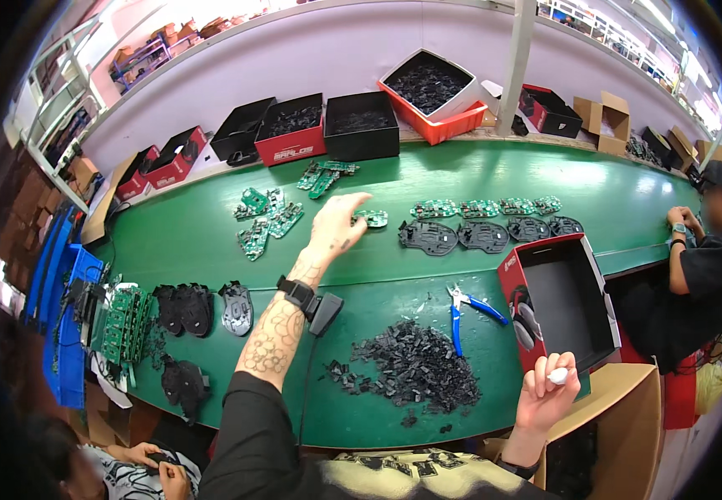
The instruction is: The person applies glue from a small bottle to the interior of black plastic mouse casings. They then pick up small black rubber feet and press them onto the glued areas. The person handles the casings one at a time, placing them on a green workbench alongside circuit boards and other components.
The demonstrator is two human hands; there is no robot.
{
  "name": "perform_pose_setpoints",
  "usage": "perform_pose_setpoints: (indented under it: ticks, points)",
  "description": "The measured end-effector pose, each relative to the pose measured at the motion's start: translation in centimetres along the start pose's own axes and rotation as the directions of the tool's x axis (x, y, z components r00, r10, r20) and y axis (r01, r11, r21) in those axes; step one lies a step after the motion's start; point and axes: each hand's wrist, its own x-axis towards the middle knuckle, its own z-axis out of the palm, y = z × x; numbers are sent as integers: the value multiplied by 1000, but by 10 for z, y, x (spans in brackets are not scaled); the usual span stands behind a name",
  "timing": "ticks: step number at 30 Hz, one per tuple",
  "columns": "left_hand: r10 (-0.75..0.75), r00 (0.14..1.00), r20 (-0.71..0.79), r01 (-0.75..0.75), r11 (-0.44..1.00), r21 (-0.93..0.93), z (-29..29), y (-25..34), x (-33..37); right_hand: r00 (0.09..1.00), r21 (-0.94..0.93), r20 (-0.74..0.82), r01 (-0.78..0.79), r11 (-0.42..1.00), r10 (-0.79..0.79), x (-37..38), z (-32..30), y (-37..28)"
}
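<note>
My left hand (336, 223) reaches across the green work surface, its fingers curled at the near end of a green circuit board (375, 218) and its thumb stretched out above it. To the right of that board runs a row of similar circuit boards (479, 208), with black plastic mouse shells (483, 237) lined up just below. My right hand (547, 393) is raised near the front edge, fingers folded in. A small white piece (557, 376) shows at its fingers; whether they hold it or it covers the thumb tip I cannot tell.
Blue-handled pliers (457, 321) lie beside a heap of small black parts (415, 367). An open black-and-red box (565, 292) stands at right, above a cardboard carton (627, 425). More boards (267, 218) lie left. Part-filled boxes (362, 125) line the back. Co-workers sit right and lower left.
</note>
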Motion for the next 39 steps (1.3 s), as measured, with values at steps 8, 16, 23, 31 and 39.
perform_pose_setpoints:
  ticks: [8, 16, 23, 31, 39]
  points:
    - [166, 985, 41, -171, 962, 211, 40, -23, 14, 1000, 39, 16, 8, 999, -8, 0, 4, 3]
    - [198, 980, -3, -195, 969, 150, 56, -26, 14, 1000, 20, 8, 2, 1000, -2, 1, 0, 1]
    - [199, 975, -100, -184, 973, 138, -18, -20, -24, 1000, 12, 20, -4, 1000, 3, 4, -1, 3]
    - [-380, 918, -115, 391, 817, 423, -174, -77, -153, 994, 129, 93, -73, 989, 62, 3, 4, 5]
    - [-339, 940, -36, 332, 885, 326, -169, -96, -199, 979, 83, 167, -132, 988, 116, 4, 23, 22]
